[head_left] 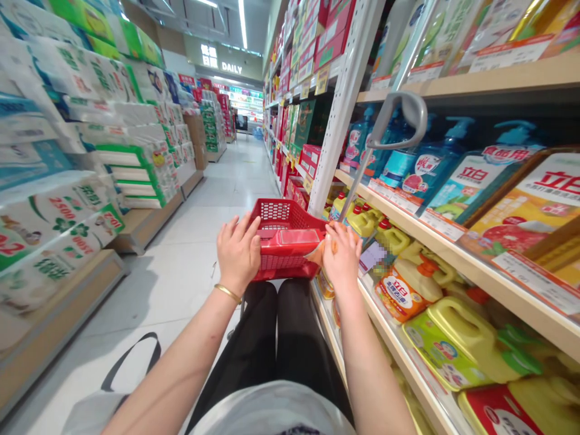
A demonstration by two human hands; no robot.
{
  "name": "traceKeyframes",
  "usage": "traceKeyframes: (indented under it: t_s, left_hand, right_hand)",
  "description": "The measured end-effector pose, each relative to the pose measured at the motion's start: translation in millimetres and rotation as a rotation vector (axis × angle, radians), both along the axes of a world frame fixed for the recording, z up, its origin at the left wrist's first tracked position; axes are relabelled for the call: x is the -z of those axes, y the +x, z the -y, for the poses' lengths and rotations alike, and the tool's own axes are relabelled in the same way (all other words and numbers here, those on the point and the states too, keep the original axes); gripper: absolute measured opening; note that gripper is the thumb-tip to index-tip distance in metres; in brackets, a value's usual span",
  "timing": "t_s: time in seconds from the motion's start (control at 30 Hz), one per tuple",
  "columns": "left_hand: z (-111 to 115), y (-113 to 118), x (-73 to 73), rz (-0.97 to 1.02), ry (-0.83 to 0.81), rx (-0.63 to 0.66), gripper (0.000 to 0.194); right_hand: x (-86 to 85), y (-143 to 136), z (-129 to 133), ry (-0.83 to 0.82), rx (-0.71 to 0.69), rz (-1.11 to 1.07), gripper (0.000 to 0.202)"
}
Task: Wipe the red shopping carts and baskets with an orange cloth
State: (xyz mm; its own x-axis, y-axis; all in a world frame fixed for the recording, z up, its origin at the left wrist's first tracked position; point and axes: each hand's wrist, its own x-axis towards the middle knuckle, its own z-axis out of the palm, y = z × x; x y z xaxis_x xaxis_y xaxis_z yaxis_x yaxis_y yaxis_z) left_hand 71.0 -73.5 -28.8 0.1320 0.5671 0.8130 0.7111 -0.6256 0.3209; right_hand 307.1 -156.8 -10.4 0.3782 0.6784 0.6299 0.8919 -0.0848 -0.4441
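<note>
A red plastic shopping basket [272,208] with perforated walls stands in front of my knees. My left hand [238,251] lies at its left side, fingers stretched out and apart, thumb near a red flat piece [290,240] that spans the basket's near side. Whether that piece is a package or part of the basket I cannot tell. At the right side my right hand [342,254] has its fingers bent over an orange-patterned package [316,254], mostly hidden under the palm. A grey pull handle [401,124] rises on a rod beside my right hand.
Right, close by, shelves hold blue pump bottles [419,169] and yellow detergent jugs [453,341]. Left, stacked tissue packs [58,211] stand on low wooden platforms [145,226]. A tiled aisle [238,160] runs ahead. A grey bag [93,411] lies at my left.
</note>
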Motion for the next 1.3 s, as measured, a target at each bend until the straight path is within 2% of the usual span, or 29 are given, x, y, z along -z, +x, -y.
traceKeyframes:
  t_s: [0.03,0.1,0.23,0.3,0.33,0.4,0.5,0.57,0.6,0.67,0.8,0.87,0.9,0.97,1.1,1.17,1.23,1.3]
  left_hand:
    - [0,0,0.4,0.003,-0.002,-0.002,0.053]
    - [-2,0,1.2,0.006,-0.002,-0.007,0.053]
    - [-3,-2,1.3,-0.015,0.004,-0.017,0.052]
    - [-3,-3,0.5,-0.031,0.004,-0.017,0.052]
    - [-2,-3,0.1,-0.037,0.003,-0.017,0.052]
    - [-1,-2,-0.5,-0.044,-0.003,-0.017,0.052]
    - [2,1,-1.2,-0.027,0.003,-0.015,0.051]
    - [2,2,-1.6,-0.013,0.008,-0.015,0.051]
    - [2,3,-1.7,-0.008,0.009,-0.018,0.051]
    - [2,2,-1.6,-0.008,0.007,-0.027,0.051]
    - [0,-1,-0.6,-0.027,0.006,-0.037,0.052]
    - [-1,-2,-0.2,-0.036,0.008,-0.038,0.052]
    - [-2,-2,0.0,-0.041,0.008,-0.037,0.052]
    - [-1,-2,0.2,-0.048,0.008,-0.030,0.051]
    - [1,1,-0.1,-0.032,0.012,-0.021,0.051]
    - [2,3,-0.5,-0.015,0.008,-0.021,0.051]
    - [1,2,-0.5,-0.005,0.004,-0.022,0.051]
    - [0,1,-0.1,-0.006,0.003,-0.021,0.051]
  right_hand:
    - [0.5,0,0,-0.001,0.011,-0.010,0.044]
    - [1.3,-20,0,0.007,-0.039,0.026,0.044]
    - [-2.2,-89,-5,0.002,-0.317,0.194,0.044]
    - [-5.5,-103,-6,-0.011,-0.395,0.232,0.043]
    - [-6.3,-100,-6,-0.013,-0.394,0.231,0.043]
    - [-5.1,-77,-6,-0.011,-0.320,0.200,0.044]
    - [0.3,-25,-3,0.005,-0.124,0.098,0.044]
    - [3.4,-4,-4,0.019,0.008,0.025,0.043]
    - [4.4,-3,-4,0.029,0.048,0.005,0.043]
    - [5.3,-20,-7,0.051,0.036,0.018,0.043]
    - [-0.1,-91,-12,0.052,-0.251,0.182,0.043]
    - [-4.3,-109,-15,0.033,-0.343,0.225,0.042]
    - [-5.3,-109,-16,0.028,-0.345,0.225,0.041]
    - [-3.9,-89,-15,0.030,-0.271,0.191,0.041]
    - [5.6,-14,-10,0.064,0.005,0.034,0.041]
    - [8.0,8,-9,0.088,0.120,-0.032,0.041]
    - [8.6,3,-11,0.106,0.133,-0.041,0.042]
    - [8.0,-27,-13,0.110,0.032,0.021,0.043]
